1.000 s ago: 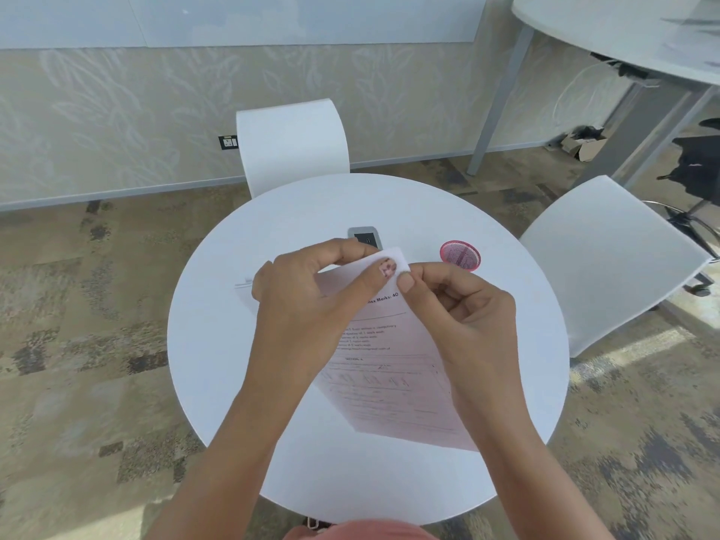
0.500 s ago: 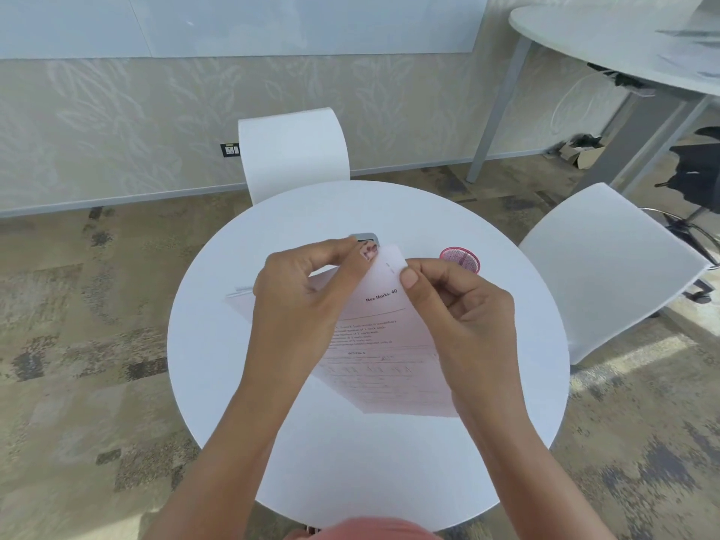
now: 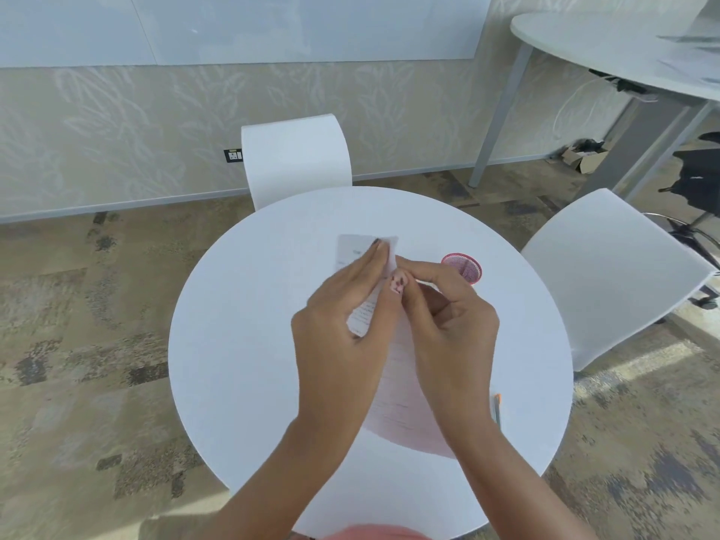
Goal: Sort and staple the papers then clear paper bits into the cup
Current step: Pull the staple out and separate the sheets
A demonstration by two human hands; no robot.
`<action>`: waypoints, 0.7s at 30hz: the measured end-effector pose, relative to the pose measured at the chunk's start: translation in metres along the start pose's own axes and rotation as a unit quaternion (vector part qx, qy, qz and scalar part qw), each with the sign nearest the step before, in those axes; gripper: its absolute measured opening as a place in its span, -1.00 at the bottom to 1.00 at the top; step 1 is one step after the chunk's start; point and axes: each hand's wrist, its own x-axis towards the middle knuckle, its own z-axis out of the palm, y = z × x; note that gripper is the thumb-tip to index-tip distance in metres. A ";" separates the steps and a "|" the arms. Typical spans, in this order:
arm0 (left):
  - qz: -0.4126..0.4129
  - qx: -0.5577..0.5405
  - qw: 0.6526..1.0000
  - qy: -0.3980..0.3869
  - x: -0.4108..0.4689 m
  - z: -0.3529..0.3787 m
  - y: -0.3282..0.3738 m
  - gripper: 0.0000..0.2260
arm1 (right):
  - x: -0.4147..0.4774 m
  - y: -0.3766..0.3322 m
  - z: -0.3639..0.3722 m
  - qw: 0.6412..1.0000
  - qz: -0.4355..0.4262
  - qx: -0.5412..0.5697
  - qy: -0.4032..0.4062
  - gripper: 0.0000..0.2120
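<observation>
pink-tinted printed papers (image 3: 397,407) held above the round white table (image 3: 233,364), both hands on the top corner. left hand (image 3: 343,325) pinches the folded-over upper sheet, fingers closed on it; right hand (image 3: 448,313) fingertips closed on the same corner, just beside. an orange-tipped pen or similar (image 3: 496,409) near the right wrist, hard to tell. farther out, pink mesh cup (image 3: 463,267) stands on the table. no stapler visible now. judgement: still sorting; stapling and clearing bits remain.
</observation>
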 end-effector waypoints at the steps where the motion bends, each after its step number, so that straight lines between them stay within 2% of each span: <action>1: -0.024 -0.023 0.999 -0.002 0.001 -0.001 0.002 -0.72 | 0.000 0.001 0.001 1.000 -0.019 -0.010 -0.011 -0.85; 6: -0.096 -0.107 0.990 -0.001 0.008 -0.006 0.007 -0.77 | 0.007 0.006 0.004 0.993 -0.100 -0.051 -0.022 -0.83; 10: -0.115 -0.086 0.990 -0.007 0.013 -0.008 0.003 -0.83 | 0.016 0.003 0.003 0.993 -0.104 -0.063 -0.006 -0.90; 13: -0.120 -0.079 0.989 -0.026 0.016 -0.011 0.001 -0.85 | 0.025 -0.003 0.001 0.986 -0.114 -0.120 0.005 -0.82; 15: -0.125 -0.077 0.988 -0.040 0.018 -0.014 0.003 -0.87 | 0.031 -0.008 -0.002 0.983 -0.108 -0.150 -0.013 -0.82; 17: -0.133 -0.084 0.986 -0.047 0.018 -0.018 0.004 -0.89 | 0.038 -0.012 -0.004 0.980 -0.081 -0.172 -0.051 -0.91; 21: -0.154 -0.104 0.981 -0.050 0.016 -0.023 0.007 -0.90 | 0.044 -0.018 -0.008 0.987 -0.002 -0.122 -0.106 -0.94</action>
